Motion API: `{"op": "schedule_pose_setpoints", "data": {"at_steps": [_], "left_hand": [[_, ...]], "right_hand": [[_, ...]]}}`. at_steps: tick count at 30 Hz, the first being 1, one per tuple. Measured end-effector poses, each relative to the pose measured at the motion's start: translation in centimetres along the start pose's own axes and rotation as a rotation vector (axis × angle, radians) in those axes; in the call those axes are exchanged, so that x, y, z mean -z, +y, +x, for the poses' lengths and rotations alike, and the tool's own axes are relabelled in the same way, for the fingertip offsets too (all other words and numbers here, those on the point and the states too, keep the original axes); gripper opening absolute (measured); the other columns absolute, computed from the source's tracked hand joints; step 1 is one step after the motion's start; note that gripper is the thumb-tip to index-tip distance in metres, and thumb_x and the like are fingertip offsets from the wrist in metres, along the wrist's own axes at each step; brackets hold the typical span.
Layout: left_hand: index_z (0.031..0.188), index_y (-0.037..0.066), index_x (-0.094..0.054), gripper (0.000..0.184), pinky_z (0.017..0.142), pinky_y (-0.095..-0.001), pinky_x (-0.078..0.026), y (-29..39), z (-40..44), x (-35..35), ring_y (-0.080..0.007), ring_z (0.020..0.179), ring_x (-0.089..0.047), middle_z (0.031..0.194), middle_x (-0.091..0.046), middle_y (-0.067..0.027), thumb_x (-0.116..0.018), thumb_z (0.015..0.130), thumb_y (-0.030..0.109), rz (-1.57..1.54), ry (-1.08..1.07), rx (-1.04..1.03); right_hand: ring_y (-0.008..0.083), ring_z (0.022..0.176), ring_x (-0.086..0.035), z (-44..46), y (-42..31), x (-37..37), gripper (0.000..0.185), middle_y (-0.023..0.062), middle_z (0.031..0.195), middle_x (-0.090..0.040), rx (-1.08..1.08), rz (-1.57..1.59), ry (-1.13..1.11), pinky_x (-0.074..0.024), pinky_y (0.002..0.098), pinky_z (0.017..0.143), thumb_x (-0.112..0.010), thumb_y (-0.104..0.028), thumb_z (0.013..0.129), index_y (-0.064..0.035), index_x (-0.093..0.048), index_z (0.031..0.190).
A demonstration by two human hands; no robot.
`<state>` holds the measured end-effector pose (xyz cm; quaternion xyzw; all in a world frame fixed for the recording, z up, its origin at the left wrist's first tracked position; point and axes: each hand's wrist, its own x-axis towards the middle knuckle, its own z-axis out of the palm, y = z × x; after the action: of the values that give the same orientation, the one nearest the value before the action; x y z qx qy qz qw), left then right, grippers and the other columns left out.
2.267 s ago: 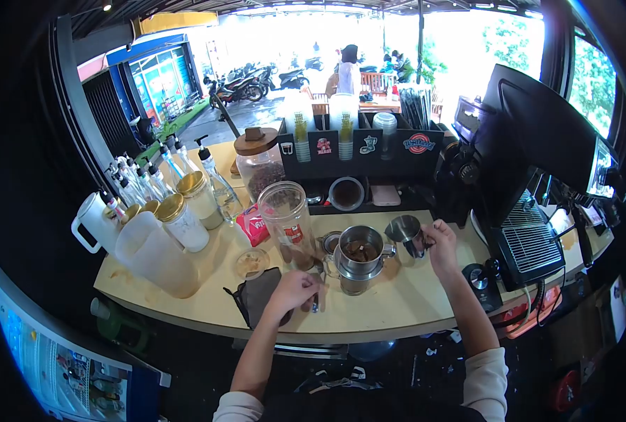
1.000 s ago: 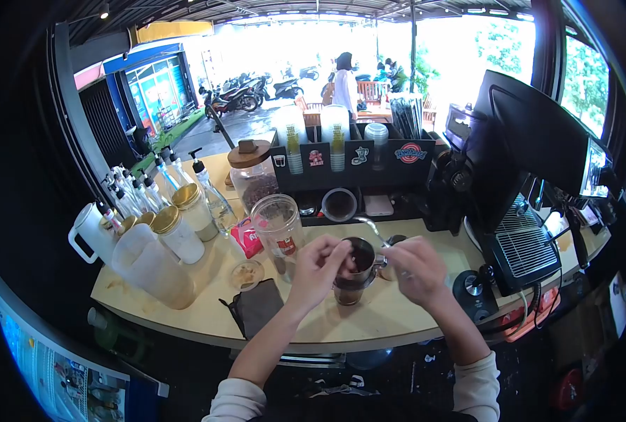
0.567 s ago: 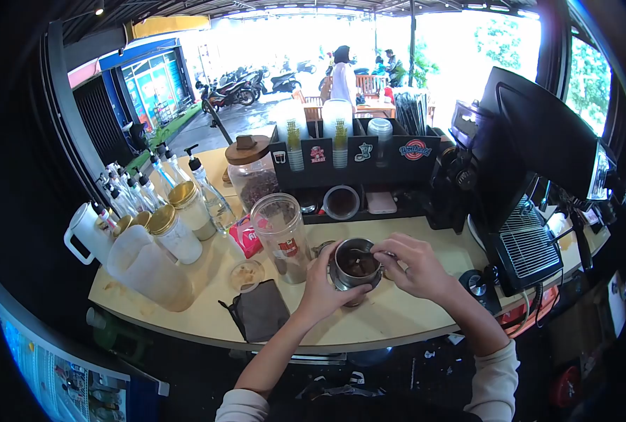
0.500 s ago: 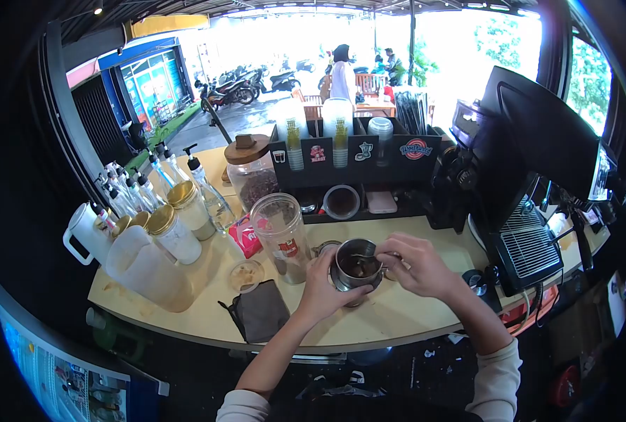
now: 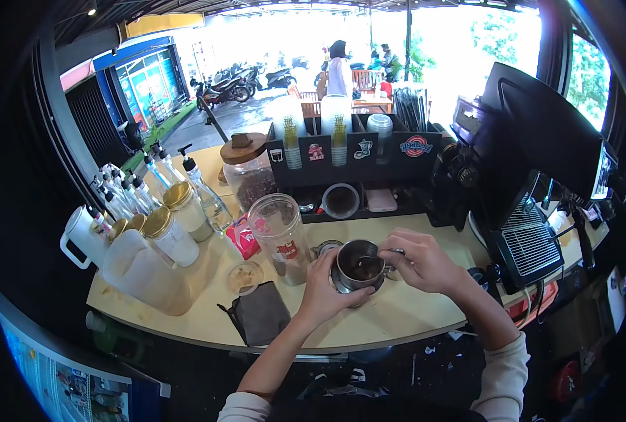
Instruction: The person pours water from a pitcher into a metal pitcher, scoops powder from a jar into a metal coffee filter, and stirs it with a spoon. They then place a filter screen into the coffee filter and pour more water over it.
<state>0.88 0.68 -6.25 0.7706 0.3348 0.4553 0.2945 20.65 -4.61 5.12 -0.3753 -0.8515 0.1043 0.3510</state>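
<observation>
Head view: the left hand [image 5: 327, 287] has fingers curled round the metal cup [image 5: 359, 271]; the right hand [image 5: 420, 261] pinches a spoon [image 5: 397, 250] dipped inside. Slow, gentle stirs should stop spills.

A round, shiny metal coffee filter cup [image 5: 362, 281] stands upright, open at the top, with dark brown coffee [image 5: 363, 271] inside. A thin spoon [image 5: 370, 257] slants down into it from the right.
</observation>
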Motion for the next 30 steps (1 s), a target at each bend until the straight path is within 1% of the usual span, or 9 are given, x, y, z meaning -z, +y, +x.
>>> {"op": "schedule_pose_setpoints", "data": {"at_steps": [1, 3, 7, 9, 13, 15, 18, 21, 30], "left_hand": [[0.120, 0.004, -0.050, 0.081, 0.096, -0.0420, -0.038, 0.1, 0.0, 0.0, -0.0297, 0.110, -0.055, 0.113, -0.059, -0.0129, -0.087, 0.055, 0.036, 0.000, 0.001, 0.001], [0.119, 0.004, -0.051, 0.080, 0.096, -0.0420, -0.039, 0.3, 0.0, 0.1, -0.0296, 0.109, -0.056, 0.112, -0.059, -0.0130, -0.087, 0.055, 0.036, -0.026, 0.007, -0.002], [0.118, 0.004, -0.051, 0.079, 0.094, -0.0421, -0.040, 0.3, 0.2, 0.1, -0.0296, 0.107, -0.056, 0.112, -0.059, -0.0128, -0.087, 0.056, 0.036, -0.023, -0.008, -0.021], [0.118, 0.004, -0.051, 0.079, 0.096, -0.0422, -0.039, 0.1, 0.0, 0.0, -0.0295, 0.108, -0.056, 0.111, -0.059, -0.0123, -0.087, 0.056, 0.036, -0.041, 0.001, -0.006], [0.118, 0.005, -0.051, 0.079, 0.097, -0.0423, -0.037, 0.1, 0.1, 0.1, -0.0292, 0.110, -0.054, 0.113, -0.058, -0.0121, -0.087, 0.056, 0.037, -0.036, -0.006, 0.015], [0.118, 0.005, -0.051, 0.078, 0.098, -0.0424, -0.036, 0.2, 0.1, 0.1, -0.0289, 0.111, -0.053, 0.114, -0.057, -0.0120, -0.086, 0.056, 0.038, -0.033, -0.015, 0.024], [0.119, 0.005, -0.051, 0.079, 0.097, -0.0423, -0.036, 0.5, 0.1, 0.3, -0.0291, 0.111, -0.053, 0.115, -0.057, -0.0121, -0.086, 0.056, 0.039, -0.040, -0.027, 0.024], [0.119, 0.005, -0.051, 0.079, 0.097, -0.0423, -0.036, 0.6, 0.1, 0.3, -0.0293, 0.110, -0.054, 0.114, -0.057, -0.0120, -0.086, 0.056, 0.039, -0.033, -0.016, 0.007], [0.118, 0.004, -0.051, 0.079, 0.096, -0.0424, -0.037, 0.3, 0.0, 0.1, -0.0296, 0.109, -0.055, 0.113, -0.058, -0.0132, -0.087, 0.056, 0.038, -0.034, 0.003, 0.019]], "right_hand": [[0.0337, 0.076, -0.058, 0.1, 0.2, -0.2, 0.011, 0.0135, 0.083, -0.057, 0.001, 0.001, -0.001, -0.0463, 0.0413, 0.067, -0.058, -0.004, 0.086, -0.0008, -0.056, 0.097], [0.0293, 0.070, -0.057, 0.3, 0.7, -0.8, 0.008, 0.0126, 0.079, -0.057, 0.033, -0.073, 0.071, -0.0454, 0.0382, 0.062, -0.059, -0.001, 0.085, 0.0007, -0.058, 0.093], [0.0297, 0.070, -0.056, 0.3, 0.3, -0.7, 0.008, 0.0129, 0.078, -0.057, 0.037, 0.020, 0.039, -0.0453, 0.0385, 0.062, -0.060, 0.000, 0.084, 0.0004, -0.057, 0.091], [0.0313, 0.079, -0.058, 0.4, 0.6, -0.6, 0.013, 0.0119, 0.084, -0.057, 0.040, -0.114, 0.016, -0.0474, 0.0413, 0.068, -0.059, -0.003, 0.083, -0.0015, -0.057, 0.096], [0.0310, 0.079, -0.059, 0.5, -0.1, -0.9, 0.016, 0.0117, 0.083, -0.057, 0.048, -0.057, -0.026, -0.0477, 0.0412, 0.069, -0.061, -0.002, 0.081, -0.0015, -0.056, 0.097], [0.0312, 0.073, -0.058, 0.6, -0.2, -1.1, 0.013, 0.0123, 0.079, -0.058, 0.115, -0.167, 0.029, -0.0471, 0.0392, 0.064, -0.062, 0.000, 0.081, -0.0009, -0.057, 0.093], [0.0315, 0.073, -0.058, 0.5, -0.1, -1.5, 0.013, 0.0125, 0.080, -0.059, 0.098, -0.063, 0.029, -0.0481, 0.0388, 0.065, -0.063, -0.001, 0.080, -0.0009, -0.057, 0.092], [0.0311, 0.078, -0.059, 0.3, -0.3, -1.1, 0.019, 0.0114, 0.083, -0.058, 0.124, -0.154, 0.005, -0.0479, 0.0402, 0.066, -0.063, -0.003, 0.080, -0.0015, -0.055, 0.097], [0.0308, 0.077, -0.059, 0.0, 0.2, -1.4, 0.017, 0.0110, 0.082, -0.057, 0.041, -0.161, 0.041, -0.0478, 0.0402, 0.066, -0.063, -0.003, 0.081, -0.0022, -0.055, 0.096]]}}
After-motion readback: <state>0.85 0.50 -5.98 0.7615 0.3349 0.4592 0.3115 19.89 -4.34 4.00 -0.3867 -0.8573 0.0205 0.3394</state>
